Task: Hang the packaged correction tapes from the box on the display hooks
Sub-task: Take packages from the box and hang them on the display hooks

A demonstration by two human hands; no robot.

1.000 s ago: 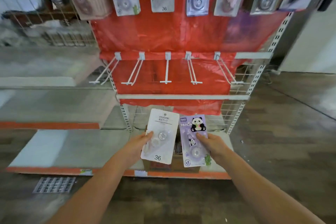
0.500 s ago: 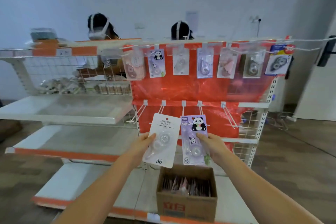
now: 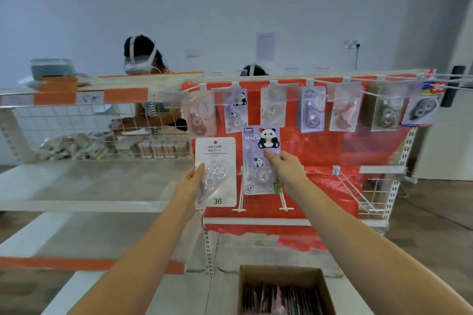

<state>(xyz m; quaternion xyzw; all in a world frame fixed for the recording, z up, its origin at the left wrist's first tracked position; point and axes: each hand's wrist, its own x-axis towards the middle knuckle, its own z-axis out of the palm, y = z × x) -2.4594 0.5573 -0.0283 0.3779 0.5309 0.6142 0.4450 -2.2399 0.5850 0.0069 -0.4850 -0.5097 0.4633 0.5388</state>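
A pale wall stood behind a shop gondola [image 3: 294,222] of white metal backed with crinkled red plastic sheet [image 3: 320,148], and I was working the carrying step with both packs off the box.

My left hand [image 3: 190,184] had its grip closed on the white card pack [image 3: 216,171], thumb lying on the front beside the clear blister, the fingers hidden behind the card. My right hand [image 3: 286,169] pinched the lilac panda pack [image 3: 261,161] at mid-height, thumb on the printed face, and held it higher, just under the top row of hanging packs [image 3: 311,110]. Both packs were flat, stiff cards with rounded corners and a glossy moulded bubble over the tape wheel; the white one showed a punched hole near its top edge, red showing through it.

I judged the next move to be threading each card's hole onto a hook. The matching panda and white packs hung on the upper rail just above, so those hooks looked the likely target, though the lower wire hooks [image 3: 285,199] stood bare too. The thin prongs called for a level, square approach.

The cardboard box [image 3: 284,289] sat open on the bottom shelf below, more packs standing on edge inside.
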